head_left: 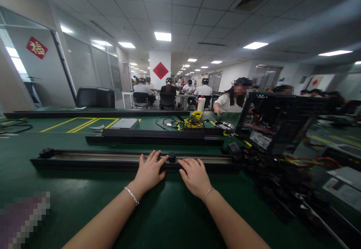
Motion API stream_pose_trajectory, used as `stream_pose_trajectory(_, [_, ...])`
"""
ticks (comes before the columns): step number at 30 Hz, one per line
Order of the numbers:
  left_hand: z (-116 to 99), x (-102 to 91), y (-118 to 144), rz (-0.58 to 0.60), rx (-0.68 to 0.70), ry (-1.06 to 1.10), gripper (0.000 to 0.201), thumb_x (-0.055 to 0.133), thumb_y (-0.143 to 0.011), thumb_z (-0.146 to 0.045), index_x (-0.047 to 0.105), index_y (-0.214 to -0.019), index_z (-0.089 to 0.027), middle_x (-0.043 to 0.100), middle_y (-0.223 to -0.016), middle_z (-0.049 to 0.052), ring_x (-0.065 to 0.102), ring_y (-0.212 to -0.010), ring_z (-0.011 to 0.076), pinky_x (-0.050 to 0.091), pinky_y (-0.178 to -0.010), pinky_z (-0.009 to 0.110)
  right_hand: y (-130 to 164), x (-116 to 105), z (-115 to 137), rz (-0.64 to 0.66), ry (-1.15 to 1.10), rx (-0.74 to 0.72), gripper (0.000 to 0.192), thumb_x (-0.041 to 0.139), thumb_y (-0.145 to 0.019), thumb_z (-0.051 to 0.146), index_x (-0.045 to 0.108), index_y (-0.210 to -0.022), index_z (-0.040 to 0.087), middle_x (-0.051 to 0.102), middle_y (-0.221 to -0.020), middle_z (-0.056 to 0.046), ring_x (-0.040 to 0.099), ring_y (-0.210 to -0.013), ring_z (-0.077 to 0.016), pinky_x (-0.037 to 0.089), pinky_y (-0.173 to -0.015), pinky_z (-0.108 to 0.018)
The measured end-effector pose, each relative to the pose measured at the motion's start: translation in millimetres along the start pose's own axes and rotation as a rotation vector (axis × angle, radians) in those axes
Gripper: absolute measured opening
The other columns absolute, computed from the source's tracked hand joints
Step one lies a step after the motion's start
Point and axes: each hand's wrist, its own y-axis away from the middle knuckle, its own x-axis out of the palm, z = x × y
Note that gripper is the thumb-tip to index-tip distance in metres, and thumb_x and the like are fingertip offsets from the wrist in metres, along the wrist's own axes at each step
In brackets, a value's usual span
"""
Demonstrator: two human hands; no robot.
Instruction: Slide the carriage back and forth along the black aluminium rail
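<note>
We are resting our left hand [150, 172] and right hand [194, 175], both open and flat, on the long black rail [93, 159]. The rail is lying across the green table [70, 200], with a small black knob [172, 157] sitting between our hands.

The computer case [278, 123] was smeared by blur and cut off at the right edge; a pixelated patch [24, 219] hid the desk's [175, 211] near-left corner.

Two bare hands [149, 172] [194, 175] on the green counter [84, 204], one thin bracelet [132, 195] each. Three long black metal rails [84, 159] [158, 136] [96, 113] across it. One open black computer case [276, 123], one white bottle [200, 103], one flat grey laptop [125, 123], two red diamond signs [160, 70] [37, 47].
</note>
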Motion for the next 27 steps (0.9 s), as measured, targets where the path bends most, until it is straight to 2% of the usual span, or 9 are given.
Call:
stream_pose_trajectory(5, [-4.1, -0.8, -0.8, 0.019, -0.02, -0.006, 0.059, 0.052, -0.077, -0.04, 0.035, -0.133, -0.04, 0.039, -0.141, 0.007, 0.027, -0.133, 0.032, 0.016, -0.1, 0.066, -5.0, 4.2, 19.1, 0.021, 0.072, 0.063, 0.036, 0.033, -0.09, 0.04, 0.052, -0.12, 0.034, 0.06, -0.111, -0.002, 0.048, -0.107, -0.0184, 0.019, -0.102, -0.043])
stream_pose_trajectory(12, [-3.6, 3.3, 2.4, -0.048, -0.002, -0.017, 0.061, 0.053, -0.075, -0.04, 0.035, -0.133, -0.039, 0.039, -0.141, 0.008, 0.027, -0.133, 0.0314, 0.016, -0.101, 0.064, -4.5, 5.3, 15.8, 0.024, 0.101, 0.052, 0.039, 0.046, -0.082, 0.03, 0.05, -0.121, 0.035, 0.06, -0.108, -0.003, 0.048, -0.105, -0.0194, 0.018, -0.102, -0.041])
stream_pose_trajectory(18, [-6.0, 3.2, 4.0, -0.057, -0.001, -0.028, 0.062, 0.055, -0.073, -0.039, 0.038, -0.132, -0.034, 0.036, -0.143, 0.009, 0.025, -0.133, 0.0322, 0.015, -0.103, 0.062, -3.7, 4.9, 14.0, 0.029, 0.107, 0.033, 0.039, 0.046, -0.083, 0.03, 0.05, -0.121, 0.035, 0.06, -0.109, -0.003, 0.048, -0.105, -0.0192, 0.019, -0.101, -0.04])
stream_pose_trajectory(27, [-7.2, 0.6, 4.9, -0.049, -0.003, -0.019, 0.058, 0.055, -0.073, -0.037, 0.041, -0.13, -0.032, 0.036, -0.143, 0.009, 0.025, -0.134, 0.0317, 0.015, -0.104, 0.061, -4.8, 2.2, 7.4, 0.05, 0.1, 0.016, 0.04, 0.043, -0.082, 0.025, 0.051, -0.121, 0.03, 0.06, -0.11, -0.003, 0.049, -0.106, -0.0174, 0.02, -0.103, -0.036])
